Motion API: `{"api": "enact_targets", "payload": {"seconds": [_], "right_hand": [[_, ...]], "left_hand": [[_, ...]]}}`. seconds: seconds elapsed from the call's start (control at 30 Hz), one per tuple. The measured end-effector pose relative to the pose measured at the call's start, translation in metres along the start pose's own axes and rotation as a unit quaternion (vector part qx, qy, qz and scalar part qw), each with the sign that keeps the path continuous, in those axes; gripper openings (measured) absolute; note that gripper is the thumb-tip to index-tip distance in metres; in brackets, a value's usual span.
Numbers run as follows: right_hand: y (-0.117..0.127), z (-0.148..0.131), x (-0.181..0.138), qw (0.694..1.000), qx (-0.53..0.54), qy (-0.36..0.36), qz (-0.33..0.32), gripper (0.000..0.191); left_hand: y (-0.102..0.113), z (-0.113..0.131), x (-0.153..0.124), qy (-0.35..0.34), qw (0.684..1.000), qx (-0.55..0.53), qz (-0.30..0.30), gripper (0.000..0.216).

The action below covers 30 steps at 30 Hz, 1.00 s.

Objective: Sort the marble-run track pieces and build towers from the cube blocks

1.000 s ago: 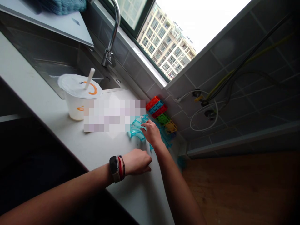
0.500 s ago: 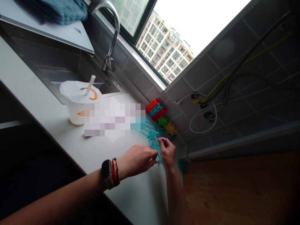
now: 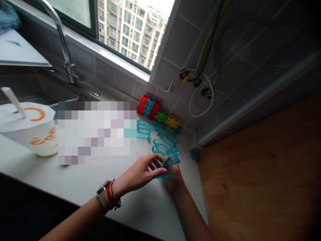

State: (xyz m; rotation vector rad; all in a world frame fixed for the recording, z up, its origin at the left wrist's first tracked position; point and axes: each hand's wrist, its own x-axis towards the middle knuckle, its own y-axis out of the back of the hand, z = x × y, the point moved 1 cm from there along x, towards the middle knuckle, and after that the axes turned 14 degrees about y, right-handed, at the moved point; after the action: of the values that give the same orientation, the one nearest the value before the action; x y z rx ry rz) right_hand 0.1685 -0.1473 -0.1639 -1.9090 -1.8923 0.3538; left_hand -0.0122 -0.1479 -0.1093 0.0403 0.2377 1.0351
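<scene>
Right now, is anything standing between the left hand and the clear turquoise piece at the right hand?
Nothing visible does. The left hand has its fingertips right at the turquoise piece; blur hides whether they touch. The right hand is on the piece's other side, partly hidden.

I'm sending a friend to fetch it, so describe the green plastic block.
Under the window, toward its right corner, where the counter meets the tiled wall, runs a row of plastic blocks. In it, between a red block and a yellow block, sits the only green block.
</scene>
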Motion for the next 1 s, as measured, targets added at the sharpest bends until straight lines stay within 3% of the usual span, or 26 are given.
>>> {"api": "enact_targets", "payload": {"seconds": [0.13,0.2,0.4,0.6,0.77,0.9,1.0], "right_hand": [[-0.004,-0.004,0.002,1.0,0.019,-0.02,-0.006,0.037],[-0.004,-0.004,0.005,1.0,0.026,-0.018,0.0,0.042],[0.004,0.001,0.01,0.999,0.04,-0.006,0.031,0.043],[0.001,0.006,0.007,1.0,0.009,-0.011,0.014,0.044],[-0.003,0.004,0.004,1.0,-0.003,-0.013,-0.018,0.042],[-0.006,-0.004,0.001,0.989,-0.099,0.029,-0.102,0.033],[-0.011,-0.014,-0.002,0.943,-0.26,0.129,-0.163,0.025]], "left_hand": [[-0.003,-0.002,0.009,0.01,0.996,-0.088,-0.023,0.036],[-0.003,-0.001,0.011,0.005,0.995,-0.096,0.003,0.033],[0.021,0.015,-0.006,-0.027,0.981,0.012,0.189,0.026],[0.063,0.012,-0.013,0.031,0.967,0.111,0.228,0.035],[0.079,0.002,-0.01,0.024,0.934,0.206,0.292,0.04],[0.074,-0.008,-0.001,0.049,0.924,0.284,0.251,0.04],[0.062,-0.017,0.007,0.064,0.933,0.293,0.198,0.041]]}}
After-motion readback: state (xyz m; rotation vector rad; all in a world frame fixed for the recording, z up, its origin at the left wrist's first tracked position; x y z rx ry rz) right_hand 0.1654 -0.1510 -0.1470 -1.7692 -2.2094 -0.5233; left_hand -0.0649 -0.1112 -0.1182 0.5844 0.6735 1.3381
